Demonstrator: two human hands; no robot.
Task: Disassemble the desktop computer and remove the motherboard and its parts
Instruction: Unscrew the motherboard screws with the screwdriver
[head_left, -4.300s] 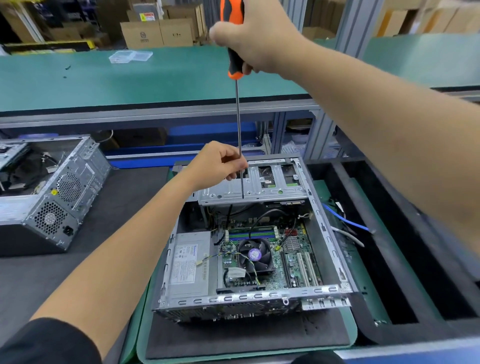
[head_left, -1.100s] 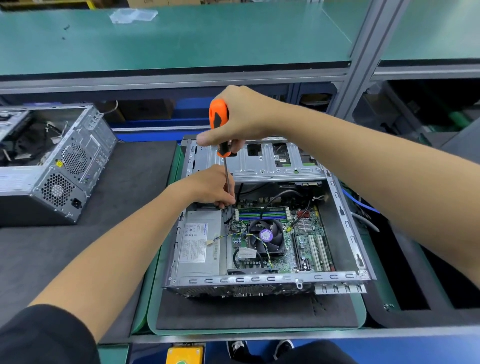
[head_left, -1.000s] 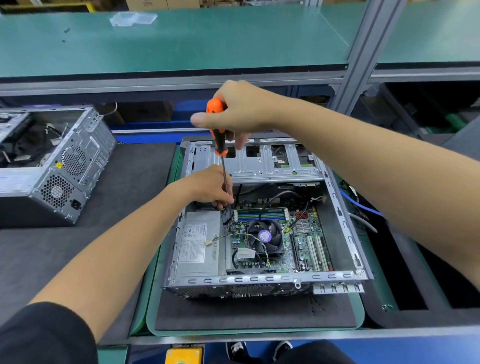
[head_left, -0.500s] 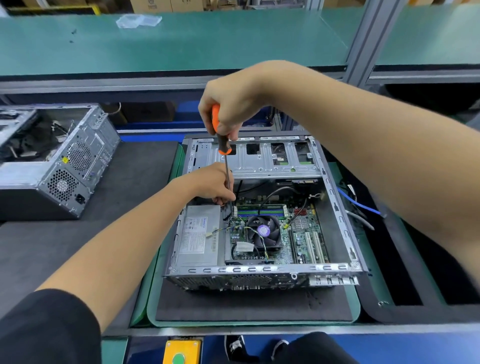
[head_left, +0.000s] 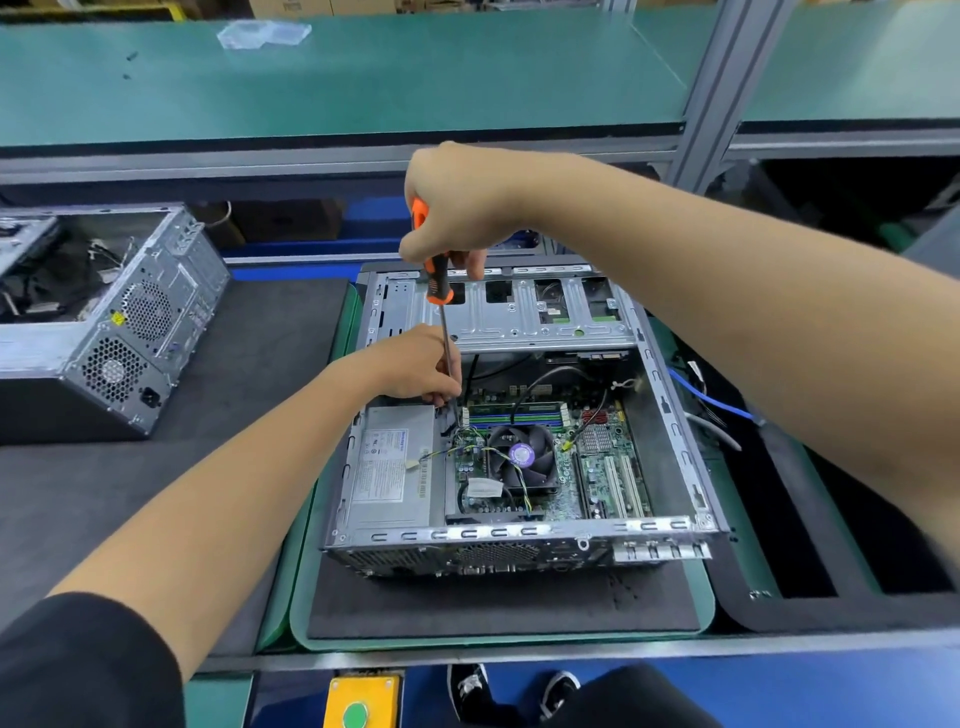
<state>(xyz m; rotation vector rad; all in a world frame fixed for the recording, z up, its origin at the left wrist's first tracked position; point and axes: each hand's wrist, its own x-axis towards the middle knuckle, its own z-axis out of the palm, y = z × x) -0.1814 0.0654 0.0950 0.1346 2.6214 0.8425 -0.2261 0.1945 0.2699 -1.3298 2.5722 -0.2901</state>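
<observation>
Currently, right hand (head_left: 457, 208) grips the orange-and-black-handled screwdriver (head_left: 435, 270) near upright; left hand (head_left: 415, 364) pinches its steel shank directly above the green motherboard (head_left: 597, 467) in the open grey metal case (head_left: 675, 431), beside the power supply (head_left: 389, 462).

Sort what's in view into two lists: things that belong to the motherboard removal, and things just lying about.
In the job:
open computer case
motherboard
fan
power supply
screwdriver, gripped by the right hand, shaft steadied by the left hand

Lying about:
second case to the left
clear plastic bag on the green shelf
blue cable to the right
</observation>
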